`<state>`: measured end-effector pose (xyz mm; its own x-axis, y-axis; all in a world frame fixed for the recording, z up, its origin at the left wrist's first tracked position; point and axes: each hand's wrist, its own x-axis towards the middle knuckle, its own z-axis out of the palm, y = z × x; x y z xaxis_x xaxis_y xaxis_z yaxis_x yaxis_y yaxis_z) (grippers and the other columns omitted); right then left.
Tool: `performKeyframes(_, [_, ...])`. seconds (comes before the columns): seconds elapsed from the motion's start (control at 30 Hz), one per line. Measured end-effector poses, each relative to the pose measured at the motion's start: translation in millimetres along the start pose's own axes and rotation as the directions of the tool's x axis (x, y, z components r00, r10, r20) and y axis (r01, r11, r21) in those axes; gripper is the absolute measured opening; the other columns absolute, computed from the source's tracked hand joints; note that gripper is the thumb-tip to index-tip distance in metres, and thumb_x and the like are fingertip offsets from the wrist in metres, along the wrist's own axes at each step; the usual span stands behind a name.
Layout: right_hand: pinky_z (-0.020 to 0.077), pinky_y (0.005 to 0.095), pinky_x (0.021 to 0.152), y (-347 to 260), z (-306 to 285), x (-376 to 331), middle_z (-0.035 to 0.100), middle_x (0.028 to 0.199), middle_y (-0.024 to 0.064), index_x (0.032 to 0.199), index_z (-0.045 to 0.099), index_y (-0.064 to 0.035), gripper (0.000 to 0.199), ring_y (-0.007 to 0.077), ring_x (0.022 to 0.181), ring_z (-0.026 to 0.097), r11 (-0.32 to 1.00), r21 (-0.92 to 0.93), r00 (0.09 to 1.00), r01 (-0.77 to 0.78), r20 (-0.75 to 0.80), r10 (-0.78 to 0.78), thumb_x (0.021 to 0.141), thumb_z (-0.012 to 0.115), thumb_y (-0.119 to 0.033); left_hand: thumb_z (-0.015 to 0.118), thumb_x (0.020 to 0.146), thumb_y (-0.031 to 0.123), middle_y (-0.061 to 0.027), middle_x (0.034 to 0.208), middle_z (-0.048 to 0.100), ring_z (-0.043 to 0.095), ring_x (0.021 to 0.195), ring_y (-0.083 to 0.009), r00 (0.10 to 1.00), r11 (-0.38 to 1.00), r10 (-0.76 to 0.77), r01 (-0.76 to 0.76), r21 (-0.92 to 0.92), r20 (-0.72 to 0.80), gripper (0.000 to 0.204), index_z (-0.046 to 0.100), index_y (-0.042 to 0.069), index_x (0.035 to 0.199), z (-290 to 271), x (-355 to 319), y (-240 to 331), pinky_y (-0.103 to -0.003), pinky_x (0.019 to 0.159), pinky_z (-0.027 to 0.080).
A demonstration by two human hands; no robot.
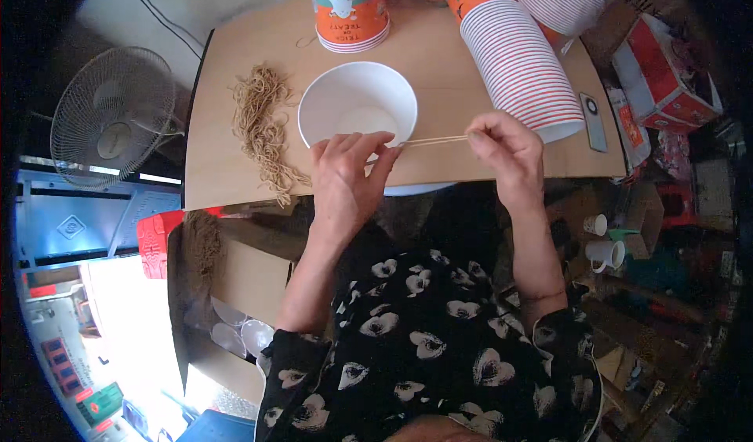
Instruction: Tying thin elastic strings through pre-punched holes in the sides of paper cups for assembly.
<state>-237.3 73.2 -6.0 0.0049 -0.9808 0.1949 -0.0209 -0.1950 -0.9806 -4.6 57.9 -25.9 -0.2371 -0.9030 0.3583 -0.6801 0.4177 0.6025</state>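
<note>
A thin tan cord, looking doubled, is stretched level between my two hands. My left hand pinches its left end at the near rim of a white paper bucket. The bucket stands on the table, mouth up, its white inside showing. To the right of the bucket, my right hand holds the cord's other end between thumb and curled fingers. Whether the cord passes through the bucket's wall is hidden by my left fingers. Left of the bucket lies a loose heap of tan cords.
Behind the bucket stand upturned orange printed buckets. A long nested bucket stack lies at right, beside a phone-like device. A fan is left of the cardboard-topped table. An open carton sits below; a white mug is lower right.
</note>
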Motion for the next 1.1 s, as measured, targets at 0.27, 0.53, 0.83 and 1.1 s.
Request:
performKeyframes(0.27, [0.0416,0.0182,0.062,-23,-4,15,0.059,0.079,-0.0049,0.093,0.065,-0.0006,0.007,0.0005,0.07,0.051,0.983,-0.137,0.968,0.125,0.233,-0.091,0.092,0.066,-0.008,0.059,0.097,0.018,-0.0139,0.107,0.07,0.066,0.097,-0.0244,0.976,0.939,0.213,-0.195,-0.285,0.034,0.025,0.068,0.006,0.117,-10,47,10,-0.034,0.077,0.054])
performKeyframes(0.53, [0.0453,0.0198,0.064,-34,-3,22,0.063,0.082,0.0002,0.093,0.061,0.0011,0.007,0.0044,0.072,0.056,0.996,-0.03,0.964,0.079,0.258,-0.069,0.093,0.062,-0.006,0.046,0.104,0.039,-0.0011,0.081,0.068,0.059,0.074,-0.0061,0.694,0.618,0.239,0.43,-0.658,0.679,0.039,0.066,0.006,0.103,-8,72,15,-0.022,0.064,0.047])
performKeyframes(0.83, [0.0473,0.0221,0.068,-29,-16,23,0.065,0.085,0.0037,0.098,0.061,0.0015,0.009,0.0075,0.076,0.059,0.999,-0.042,0.962,-0.01,0.274,0.021,0.093,0.058,-0.006,0.06,0.099,0.022,0.0001,0.087,0.067,0.058,0.073,-0.0044,0.7,0.416,0.189,0.578,-0.702,0.689,0.02,0.065,0.003,0.102,-2,67,18,-0.018,0.063,0.047])
performKeyframes(1.1, [0.0373,0.0189,0.049,-30,-22,26,0.066,0.078,0.0047,0.105,0.064,0.0021,0.018,0.0006,0.057,0.046,0.984,-0.006,0.95,-0.176,0.261,0.172,0.096,0.057,-0.012,0.065,0.096,0.02,0.0007,0.087,0.066,0.056,0.073,-0.005,0.783,0.485,0.107,0.496,-0.72,0.612,0.019,0.065,0.003,0.104,-4,61,23,-0.019,0.064,0.046])
